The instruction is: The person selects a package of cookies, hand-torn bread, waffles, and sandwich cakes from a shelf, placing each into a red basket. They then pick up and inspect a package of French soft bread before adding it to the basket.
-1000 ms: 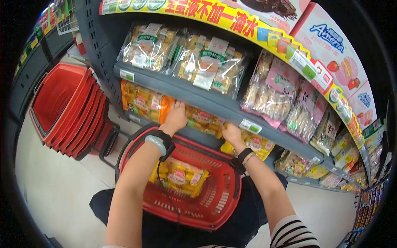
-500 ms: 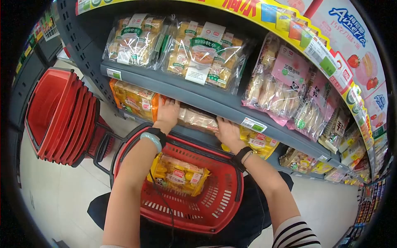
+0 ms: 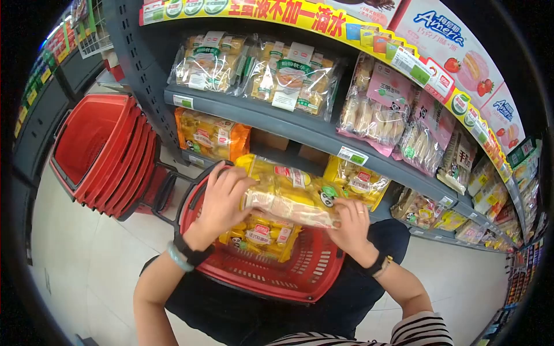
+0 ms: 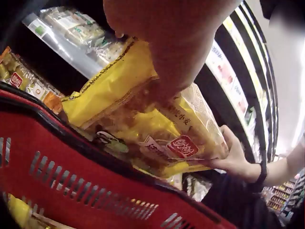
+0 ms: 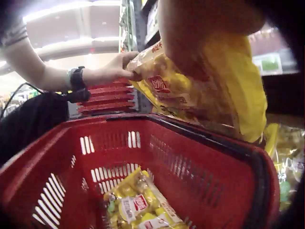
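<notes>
A yellow plastic bag of packaged bread is held level between both hands, over the far rim of the red shopping basket. My left hand grips its left end and my right hand grips its right end. In the left wrist view the bag's printed front shows, just beyond the basket's black rim. Inside the basket lies a similar yellow bread bag; in the head view the held bag overlaps its upper edge.
A stack of red baskets stands on the floor to the left. On the lower shelf are an orange-ended bread bag and another yellow bag. The upper shelf's grey edge juts out above them, bearing clear-wrapped bread packs.
Both hands have come back from the lower shelf with the bread bag, now over the basket's far side. Cardboard shows on the shelf where the bag was. The bag in the basket stays put.
</notes>
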Action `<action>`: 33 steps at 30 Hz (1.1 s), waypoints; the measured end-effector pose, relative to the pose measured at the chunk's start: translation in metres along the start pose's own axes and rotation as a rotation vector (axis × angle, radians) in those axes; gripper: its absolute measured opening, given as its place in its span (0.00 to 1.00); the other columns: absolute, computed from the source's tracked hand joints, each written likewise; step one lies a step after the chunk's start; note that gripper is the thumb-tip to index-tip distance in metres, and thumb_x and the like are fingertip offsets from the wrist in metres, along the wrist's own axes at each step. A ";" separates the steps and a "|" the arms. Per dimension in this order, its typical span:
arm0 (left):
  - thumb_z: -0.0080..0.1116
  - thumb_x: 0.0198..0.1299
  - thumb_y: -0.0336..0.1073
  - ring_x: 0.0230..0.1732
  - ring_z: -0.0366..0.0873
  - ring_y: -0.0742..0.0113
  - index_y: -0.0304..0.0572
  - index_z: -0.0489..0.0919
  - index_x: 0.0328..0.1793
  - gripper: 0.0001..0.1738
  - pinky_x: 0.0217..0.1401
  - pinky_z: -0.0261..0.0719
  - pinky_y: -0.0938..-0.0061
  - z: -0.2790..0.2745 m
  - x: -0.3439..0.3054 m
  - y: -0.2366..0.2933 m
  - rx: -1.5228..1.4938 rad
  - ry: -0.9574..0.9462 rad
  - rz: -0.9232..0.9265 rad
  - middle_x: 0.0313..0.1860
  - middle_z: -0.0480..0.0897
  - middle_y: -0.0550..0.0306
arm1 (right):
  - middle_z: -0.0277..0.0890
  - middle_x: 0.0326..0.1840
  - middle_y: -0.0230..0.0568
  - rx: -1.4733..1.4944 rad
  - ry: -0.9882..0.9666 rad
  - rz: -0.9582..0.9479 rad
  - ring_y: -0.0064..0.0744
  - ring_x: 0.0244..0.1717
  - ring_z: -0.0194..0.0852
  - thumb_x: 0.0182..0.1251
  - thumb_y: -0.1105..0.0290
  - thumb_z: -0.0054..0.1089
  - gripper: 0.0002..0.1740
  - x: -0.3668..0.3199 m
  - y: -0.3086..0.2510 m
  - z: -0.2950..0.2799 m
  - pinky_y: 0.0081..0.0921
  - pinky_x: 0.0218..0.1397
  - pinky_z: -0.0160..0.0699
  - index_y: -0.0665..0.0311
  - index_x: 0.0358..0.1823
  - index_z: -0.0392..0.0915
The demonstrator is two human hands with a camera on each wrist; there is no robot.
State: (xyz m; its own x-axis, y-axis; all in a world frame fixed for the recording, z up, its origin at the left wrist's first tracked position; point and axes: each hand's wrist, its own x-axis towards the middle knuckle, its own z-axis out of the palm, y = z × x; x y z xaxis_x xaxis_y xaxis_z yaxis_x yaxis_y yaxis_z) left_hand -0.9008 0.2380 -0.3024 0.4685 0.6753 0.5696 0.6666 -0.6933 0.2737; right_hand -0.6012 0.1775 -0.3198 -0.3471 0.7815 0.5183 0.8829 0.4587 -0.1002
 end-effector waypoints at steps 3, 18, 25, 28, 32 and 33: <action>0.73 0.31 0.29 0.51 0.73 0.49 0.43 0.74 0.49 0.32 0.57 0.70 0.61 -0.026 -0.025 0.013 -0.245 0.049 -0.106 0.46 0.75 0.51 | 0.72 0.45 0.39 0.098 0.029 -0.010 0.44 0.45 0.68 0.35 0.74 0.67 0.25 -0.010 -0.018 -0.023 0.36 0.47 0.66 0.65 0.39 0.69; 0.58 0.52 0.31 0.47 0.75 0.44 0.34 0.75 0.49 0.17 0.51 0.74 0.61 0.044 -0.079 -0.101 -0.329 -0.211 -0.640 0.45 0.77 0.40 | 0.63 0.61 0.51 0.295 -0.809 -0.075 0.50 0.63 0.57 0.62 0.58 0.55 0.26 0.027 -0.023 0.098 0.38 0.63 0.63 0.69 0.56 0.70; 0.59 0.52 0.33 0.54 0.71 0.42 0.35 0.73 0.54 0.22 0.56 0.70 0.60 0.063 -0.037 -0.145 -0.185 0.060 -0.591 0.51 0.74 0.38 | 0.60 0.64 0.53 0.415 -0.668 0.045 0.54 0.64 0.56 0.60 0.59 0.57 0.29 0.156 -0.024 0.167 0.38 0.66 0.58 0.69 0.59 0.67; 0.60 0.52 0.35 0.54 0.70 0.40 0.36 0.70 0.59 0.27 0.57 0.69 0.59 0.069 -0.045 -0.157 -0.194 -0.047 -0.691 0.52 0.74 0.37 | 0.60 0.64 0.55 0.312 -0.502 0.045 0.56 0.65 0.55 0.60 0.61 0.56 0.33 0.200 -0.035 0.210 0.39 0.67 0.58 0.68 0.64 0.59; 0.61 0.51 0.37 0.55 0.70 0.41 0.34 0.68 0.60 0.30 0.58 0.69 0.59 0.074 -0.047 -0.157 -0.189 -0.140 -0.736 0.53 0.73 0.37 | 0.49 0.70 0.59 0.234 -0.534 0.159 0.59 0.67 0.54 0.55 0.62 0.59 0.44 0.248 -0.056 0.247 0.45 0.67 0.57 0.65 0.70 0.46; 0.61 0.51 0.37 0.55 0.70 0.41 0.34 0.68 0.60 0.30 0.58 0.69 0.59 0.073 -0.046 -0.155 -0.177 -0.137 -0.741 0.53 0.73 0.37 | 0.49 0.70 0.59 0.243 -0.531 0.151 0.59 0.67 0.54 0.55 0.62 0.59 0.44 0.254 -0.061 0.256 0.45 0.67 0.57 0.65 0.70 0.46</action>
State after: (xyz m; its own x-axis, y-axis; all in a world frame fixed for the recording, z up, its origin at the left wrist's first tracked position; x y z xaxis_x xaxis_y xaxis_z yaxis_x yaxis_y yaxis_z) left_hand -0.9833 0.3331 -0.4279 0.0116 0.9957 0.0918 0.7368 -0.0706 0.6725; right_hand -0.8235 0.4561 -0.3996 -0.3894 0.9211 -0.0054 0.8588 0.3609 -0.3636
